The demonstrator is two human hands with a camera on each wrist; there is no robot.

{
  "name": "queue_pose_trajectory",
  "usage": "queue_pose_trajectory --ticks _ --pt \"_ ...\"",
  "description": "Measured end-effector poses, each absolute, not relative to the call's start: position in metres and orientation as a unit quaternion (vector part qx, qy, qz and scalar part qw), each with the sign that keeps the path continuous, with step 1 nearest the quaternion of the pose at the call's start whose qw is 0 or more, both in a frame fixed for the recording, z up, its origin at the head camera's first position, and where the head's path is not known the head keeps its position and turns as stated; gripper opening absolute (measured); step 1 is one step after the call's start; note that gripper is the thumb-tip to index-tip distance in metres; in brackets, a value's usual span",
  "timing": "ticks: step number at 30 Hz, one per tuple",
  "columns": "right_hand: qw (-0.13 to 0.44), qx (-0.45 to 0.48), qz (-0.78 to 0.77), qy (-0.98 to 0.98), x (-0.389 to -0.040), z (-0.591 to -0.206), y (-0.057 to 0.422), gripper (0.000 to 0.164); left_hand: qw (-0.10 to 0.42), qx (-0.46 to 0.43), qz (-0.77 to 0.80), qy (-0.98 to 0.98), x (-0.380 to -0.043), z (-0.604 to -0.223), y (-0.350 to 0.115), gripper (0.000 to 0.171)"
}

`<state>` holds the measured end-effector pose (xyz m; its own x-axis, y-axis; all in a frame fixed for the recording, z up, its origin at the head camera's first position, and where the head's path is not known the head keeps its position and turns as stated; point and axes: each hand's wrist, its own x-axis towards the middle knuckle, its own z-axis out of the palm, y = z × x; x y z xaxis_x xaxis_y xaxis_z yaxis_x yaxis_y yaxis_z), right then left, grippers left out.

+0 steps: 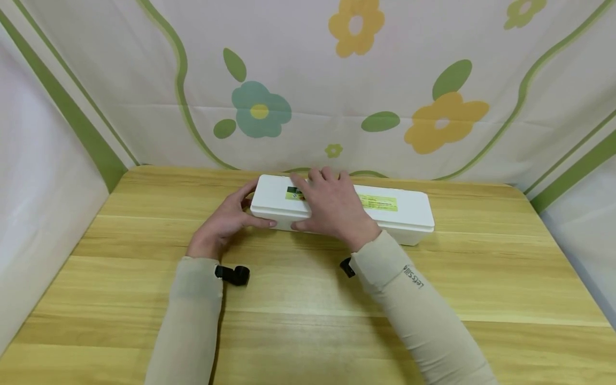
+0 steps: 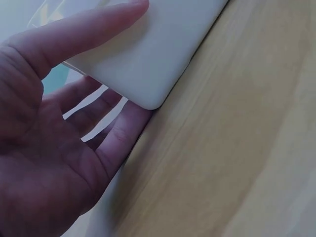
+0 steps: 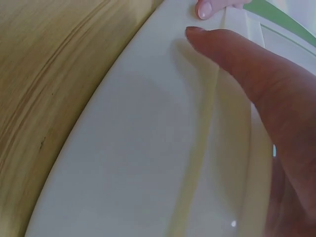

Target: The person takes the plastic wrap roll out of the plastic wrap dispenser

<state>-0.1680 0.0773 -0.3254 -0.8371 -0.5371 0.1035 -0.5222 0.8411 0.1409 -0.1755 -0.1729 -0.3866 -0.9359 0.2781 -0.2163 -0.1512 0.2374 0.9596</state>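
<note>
A long white lidded box [image 1: 409,209] lies crosswise near the back of the table, with a yellow-green label [image 1: 381,202] on its lid. My left hand [image 1: 225,218] grips its left end, thumb along the front wall and fingers round behind the end. In the left wrist view, the fingers of that hand [image 2: 44,143] reach past the box's lower corner [image 2: 148,74]. From above, my right hand [image 1: 333,207] spans the lid left of centre, covering part of the label. Its thumb [image 3: 242,64] presses the front wall in the right wrist view, close to the left thumb's tip [image 3: 205,10].
The table [image 1: 289,321] has a light wood-grain top. Behind it hangs a white curtain [image 1: 308,96] with printed flowers, close to the box's back side. More fabric closes off both sides. Small black cameras [image 1: 236,275] sit on both wrists.
</note>
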Motion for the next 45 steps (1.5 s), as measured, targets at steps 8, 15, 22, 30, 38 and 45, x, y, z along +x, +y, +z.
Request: queue_pose_trajectory --ticks 8,15,22,30,38,45 --pt "0.074 0.28 -0.071 -0.955 -0.167 -0.326 0.07 0.102 0.186 0.04 0.622 0.759 -0.177 -0.389 -0.173 0.109" --pt "0.076 0.276 -0.085 -0.955 -0.168 -0.325 0.067 0.099 0.185 0.046 0.62 0.761 -0.177 -0.39 -0.173 0.108" --pt "0.094 0.278 -0.082 -0.953 -0.168 -0.328 0.065 0.094 0.184 0.044 0.624 0.758 -0.177 -0.392 -0.173 0.109" --pt "0.1 0.282 -0.092 -0.95 -0.167 -0.329 0.063 0.093 0.189 0.04 0.626 0.755 -0.178 -0.392 -0.175 0.11" --pt "0.076 0.281 -0.115 -0.95 -0.163 -0.33 0.059 0.096 0.191 0.041 0.621 0.759 -0.178 -0.394 -0.176 0.111" --pt "0.122 0.291 -0.129 -0.94 -0.16 -0.336 0.061 0.093 0.189 0.041 0.614 0.765 -0.179 -0.393 -0.174 0.111"
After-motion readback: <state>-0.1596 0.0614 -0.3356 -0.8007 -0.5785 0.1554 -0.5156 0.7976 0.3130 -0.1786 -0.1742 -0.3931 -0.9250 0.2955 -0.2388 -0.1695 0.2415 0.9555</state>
